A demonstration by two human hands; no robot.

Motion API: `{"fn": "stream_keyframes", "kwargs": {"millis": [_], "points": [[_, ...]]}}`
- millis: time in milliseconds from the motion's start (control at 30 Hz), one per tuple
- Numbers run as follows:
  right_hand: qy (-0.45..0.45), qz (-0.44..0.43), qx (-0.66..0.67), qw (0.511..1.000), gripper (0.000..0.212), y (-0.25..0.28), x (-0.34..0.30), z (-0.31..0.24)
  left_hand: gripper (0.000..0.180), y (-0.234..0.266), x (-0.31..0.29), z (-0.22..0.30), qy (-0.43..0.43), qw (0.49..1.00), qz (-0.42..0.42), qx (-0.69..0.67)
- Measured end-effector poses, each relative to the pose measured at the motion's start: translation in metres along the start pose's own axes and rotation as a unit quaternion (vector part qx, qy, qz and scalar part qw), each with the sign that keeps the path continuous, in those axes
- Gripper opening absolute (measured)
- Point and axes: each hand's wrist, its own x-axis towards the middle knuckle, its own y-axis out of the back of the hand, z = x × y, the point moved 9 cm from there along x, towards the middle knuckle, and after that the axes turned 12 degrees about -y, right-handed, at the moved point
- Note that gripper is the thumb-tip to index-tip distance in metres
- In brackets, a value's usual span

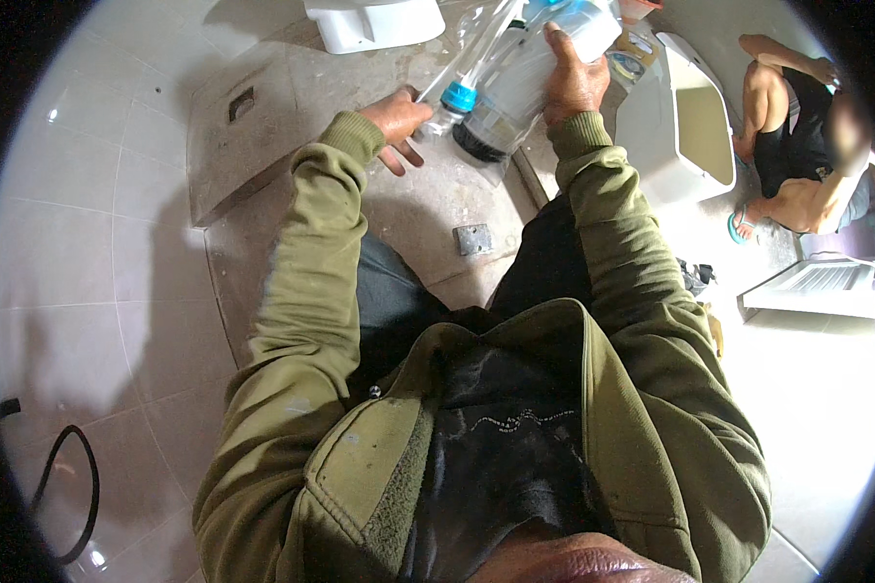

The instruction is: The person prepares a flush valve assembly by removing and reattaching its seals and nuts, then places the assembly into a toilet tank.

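Observation:
My left hand (pixel 399 124) grips the lower end of a clear plastic package (pixel 476 58) holding a part with a blue cap (pixel 459 97). My right hand (pixel 574 78) holds a white cylindrical fitting (pixel 525 92) with a black ring at its bottom end, also wrapped in clear plastic. Both hands are raised in front of me over a bare concrete patch of floor. Olive green sleeves cover both my forearms.
A grey concrete slab (pixel 238 136) with a small hole lies at the left. A white ceramic piece (pixel 369 21) sits at the top, a white tank (pixel 685 126) at the right. Another person (pixel 797 146) crouches at the far right. A small metal plate (pixel 473 239) lies below; a black hose (pixel 78 486) at the lower left.

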Motion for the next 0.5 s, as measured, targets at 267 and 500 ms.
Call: {"fn": "stream_keyframes", "kwargs": {"millis": [267, 500], "points": [[-0.002, -0.013, 0.111, 0.994, 0.041, -0.001, 0.005, 0.003, 0.038, -0.01, 0.014, -0.028, -0.075, 0.927, -0.082, -0.357], [-0.228, -0.091, 0.178, 0.953, 0.05, -0.011, 0.013, 0.047, 0.031, 0.032, 0.026, -0.059, -0.128, 0.94, -0.024, -0.315]]}}
